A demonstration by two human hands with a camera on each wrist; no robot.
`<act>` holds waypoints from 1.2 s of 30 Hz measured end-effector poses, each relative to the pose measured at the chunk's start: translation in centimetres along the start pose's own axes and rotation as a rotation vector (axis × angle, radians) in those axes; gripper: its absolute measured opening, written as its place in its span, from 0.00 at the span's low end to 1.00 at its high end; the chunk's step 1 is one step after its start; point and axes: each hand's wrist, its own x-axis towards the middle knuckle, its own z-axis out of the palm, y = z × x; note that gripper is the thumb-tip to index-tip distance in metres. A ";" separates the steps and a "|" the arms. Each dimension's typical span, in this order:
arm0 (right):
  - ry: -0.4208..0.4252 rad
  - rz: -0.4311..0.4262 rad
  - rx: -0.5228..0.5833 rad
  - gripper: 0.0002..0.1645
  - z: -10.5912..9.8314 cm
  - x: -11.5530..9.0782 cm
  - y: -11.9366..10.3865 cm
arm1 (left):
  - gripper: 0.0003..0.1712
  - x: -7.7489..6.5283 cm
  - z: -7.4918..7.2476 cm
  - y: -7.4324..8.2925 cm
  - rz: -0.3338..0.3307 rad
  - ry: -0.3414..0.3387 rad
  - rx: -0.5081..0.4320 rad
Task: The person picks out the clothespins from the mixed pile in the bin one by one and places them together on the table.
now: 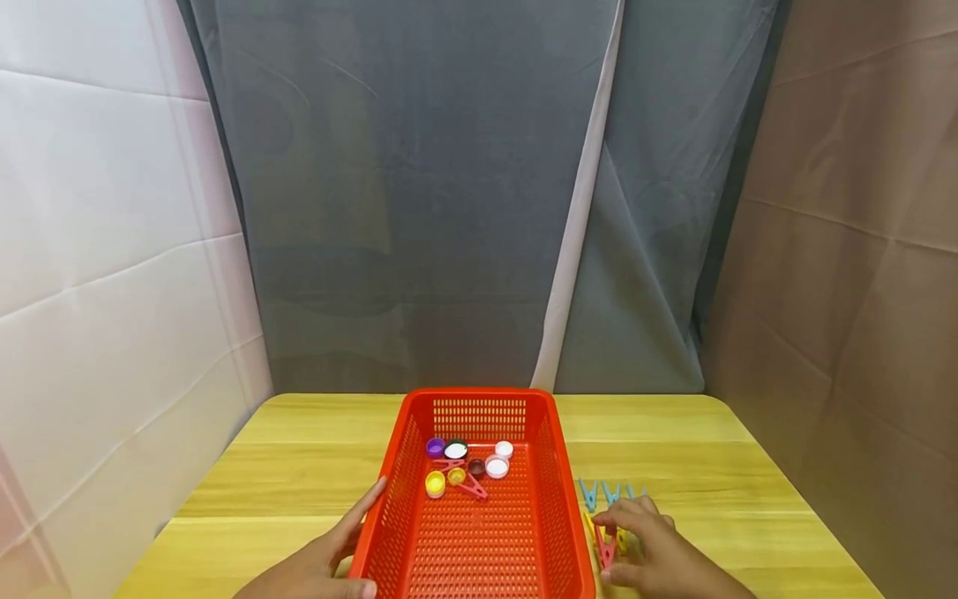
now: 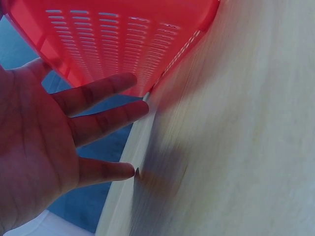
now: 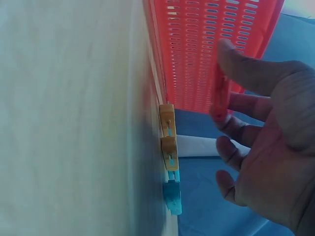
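A red plastic basket (image 1: pixel 479 541) stands on the table between my hands. My left hand (image 1: pixel 318 566) touches its left rim, the fingers straight and spread in the left wrist view. Just right of the basket, my right hand (image 1: pixel 654 553) pinches a red clothespin (image 1: pixel 606 549) between thumb and fingers, raised above the tabletop in the right wrist view. Around that hand lie yellow clothespins (image 3: pixel 168 117), partly hidden in the head view, and a row of blue clothespins (image 1: pixel 590 496). Inside the basket are two pinkish-red clothespins (image 1: pixel 474 488).
Several small round caps share the basket: a purple cap (image 1: pixel 435 448), a yellow cap (image 1: pixel 435 484), a white cap (image 1: pixel 497 467) and others. The wooden table (image 1: pixel 299 466) runs back to a grey curtain (image 1: pixel 449 208), with cloth walls at both sides.
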 end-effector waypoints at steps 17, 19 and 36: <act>-0.095 -0.005 -0.073 0.21 0.4 0.3 0.2 | 0.64 0.1 -0.2 -0.2 -0.004 0.017 0.022; -0.089 -0.011 -0.102 0.19 0.5 0.2 0.1 | 0.64 0.1 -0.2 -0.2 -0.004 0.018 0.027; -0.043 -0.063 -0.249 0.18 0.9 0.3 0.5 | 0.63 0.2 -0.4 -0.4 -0.007 0.033 0.052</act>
